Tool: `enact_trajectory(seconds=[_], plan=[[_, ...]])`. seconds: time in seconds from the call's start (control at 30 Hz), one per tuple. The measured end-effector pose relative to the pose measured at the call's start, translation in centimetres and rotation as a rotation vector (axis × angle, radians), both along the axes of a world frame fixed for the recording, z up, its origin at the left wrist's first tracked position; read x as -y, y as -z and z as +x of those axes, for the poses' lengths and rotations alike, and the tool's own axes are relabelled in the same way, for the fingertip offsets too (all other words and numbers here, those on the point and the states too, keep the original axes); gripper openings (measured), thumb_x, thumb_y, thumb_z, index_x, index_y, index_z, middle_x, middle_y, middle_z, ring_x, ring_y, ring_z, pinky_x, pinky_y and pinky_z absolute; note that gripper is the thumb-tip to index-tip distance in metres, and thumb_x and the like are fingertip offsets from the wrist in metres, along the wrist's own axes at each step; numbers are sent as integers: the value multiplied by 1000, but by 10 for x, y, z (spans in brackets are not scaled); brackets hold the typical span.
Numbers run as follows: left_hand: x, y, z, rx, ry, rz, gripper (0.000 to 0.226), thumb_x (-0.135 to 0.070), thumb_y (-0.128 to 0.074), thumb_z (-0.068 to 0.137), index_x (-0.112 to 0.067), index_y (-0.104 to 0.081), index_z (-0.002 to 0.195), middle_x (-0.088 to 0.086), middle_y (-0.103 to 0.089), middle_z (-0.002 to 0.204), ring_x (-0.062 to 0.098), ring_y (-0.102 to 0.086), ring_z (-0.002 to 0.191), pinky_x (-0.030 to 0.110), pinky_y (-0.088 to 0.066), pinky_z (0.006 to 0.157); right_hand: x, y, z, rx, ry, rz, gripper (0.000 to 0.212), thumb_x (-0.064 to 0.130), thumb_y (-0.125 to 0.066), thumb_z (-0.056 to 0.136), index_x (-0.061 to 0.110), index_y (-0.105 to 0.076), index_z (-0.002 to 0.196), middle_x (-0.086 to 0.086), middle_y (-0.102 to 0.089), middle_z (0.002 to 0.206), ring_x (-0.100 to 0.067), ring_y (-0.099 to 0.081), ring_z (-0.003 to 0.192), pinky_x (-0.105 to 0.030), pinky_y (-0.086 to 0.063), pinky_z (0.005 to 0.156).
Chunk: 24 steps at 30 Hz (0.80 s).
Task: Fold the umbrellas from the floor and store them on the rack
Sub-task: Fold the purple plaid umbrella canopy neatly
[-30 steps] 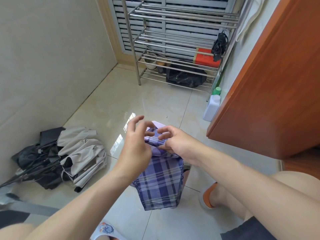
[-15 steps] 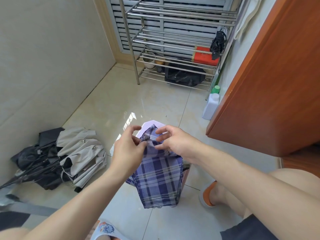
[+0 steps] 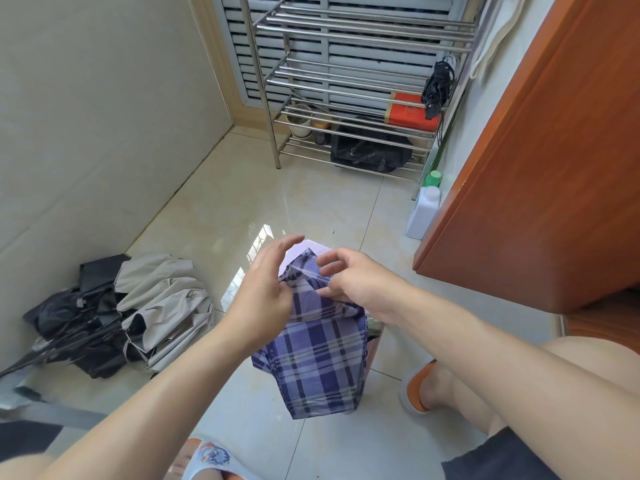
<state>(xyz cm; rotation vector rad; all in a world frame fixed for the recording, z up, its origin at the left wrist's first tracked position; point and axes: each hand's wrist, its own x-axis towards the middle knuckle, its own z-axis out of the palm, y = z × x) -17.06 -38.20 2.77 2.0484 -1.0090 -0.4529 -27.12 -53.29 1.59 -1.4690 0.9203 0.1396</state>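
A purple plaid umbrella (image 3: 322, 355) hangs collapsed in front of me above the tiled floor, its canopy bunched at the top. My right hand (image 3: 353, 282) pinches a fold of the fabric near the top between thumb and curled fingers. My left hand (image 3: 263, 292) lies against the left side of the fabric, fingers stretched up and lifted off the cloth. A loose pile of grey and black umbrellas (image 3: 138, 306) lies on the floor by the left wall. The steel rack (image 3: 346, 77) stands against the far wall, with a folded black umbrella (image 3: 438, 88) hanging at its right end.
The rack's lower shelves hold a red box (image 3: 412, 112), a black bag (image 3: 370, 154) and pots. A white bottle (image 3: 422, 213) stands on the floor beside an orange-brown wooden door (image 3: 554, 150) on the right. My slippered feet are below the umbrella.
My left hand let go of its pinch on the plaid fabric and its fingers straightened upward. My right hand kept hold near the top. The view drifted slightly.
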Motion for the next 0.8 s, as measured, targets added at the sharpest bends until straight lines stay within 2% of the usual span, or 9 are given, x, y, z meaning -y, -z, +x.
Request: enact_trajectory(seconds=[0.07, 0.13, 0.2, 0.27, 0.4, 0.57, 0.67, 0.73, 0.8], plan=[[1, 0, 0, -41, -68, 10, 67, 9, -46, 86, -42, -47, 130, -14, -52, 130, 8, -51, 76, 22, -44, 73, 0, -1, 0, 6, 0, 6, 45, 9, -53, 65, 40, -69, 94, 7, -65, 115, -15, -77, 84, -37, -52, 101], [3, 1, 1, -145, -194, 40, 51, 1, -56, 89, -39, -50, 120, -7, -56, 115, 5, -50, 57, 19, -38, 54, 0, -1, 0, 9, 2, 7, 45, 10, -52, 64, 38, -69, 95, 7, -65, 115, -15, -77, 84, -37, -51, 102], [4, 1, 0, -276, -263, 70, 45, -4, -67, 89, -34, -52, 120, -1, -59, 105, 5, -46, 46, 18, -35, 42, 0, -1, 0, 11, 8, 7, 45, 11, -53, 63, 41, -69, 92, 9, -66, 113, -15, -77, 84, -37, -51, 102], [4, 1, 0, -339, -267, 62, 51, -7, -75, 86, -35, -55, 125, 2, -63, 99, 6, -51, 50, 17, -36, 43, 0, -2, 0, 10, 3, 1, 44, 11, -55, 63, 40, -69, 93, 9, -66, 112, -14, -77, 85, -37, -52, 100], [4, -3, -2, -274, -249, 45, 57, -11, -77, 87, -40, -58, 131, -3, -67, 78, -1, -54, 53, 12, -38, 49, 1, -5, -1, 35, -14, 18, 44, -2, -53, 78, 31, -66, 102, 2, -63, 116, -15, -77, 86, -36, -54, 100], [4, -3, -3, -263, -160, 41, 50, -10, -59, 100, -39, -54, 140, -2, -48, 60, 7, -34, 43, 15, -30, 44, 2, -1, -1, 31, -9, 0, 43, 4, -55, 72, 35, -68, 100, 5, -66, 115, -15, -77, 86, -35, -55, 98], [5, -4, -6, -232, -97, 84, 52, -6, -45, 102, -40, -50, 141, -11, -41, 51, 9, -29, 41, 19, -27, 42, 2, 0, 0, 23, 4, -15, 43, 9, -55, 68, 38, -69, 97, 8, -67, 112, -13, -77, 85, -36, -56, 96], [5, -7, -9, -193, -62, 122, 54, -4, -38, 101, -38, -48, 142, -14, -46, 60, 7, -39, 41, 15, -30, 43, 3, 0, 0, 32, 0, -8, 43, 4, -55, 75, 36, -69, 99, 6, -66, 114, -15, -77, 84, -37, -56, 96], [4, -10, -11, -202, -43, 135, 55, -3, -35, 101, -35, -48, 143, 5, -58, 84, 14, -54, 55, 17, -37, 49, 3, 0, 0, 40, -9, 8, 46, -4, -51, 83, 34, -67, 102, 2, -65, 117, -16, -77, 84, -38, -57, 97]])
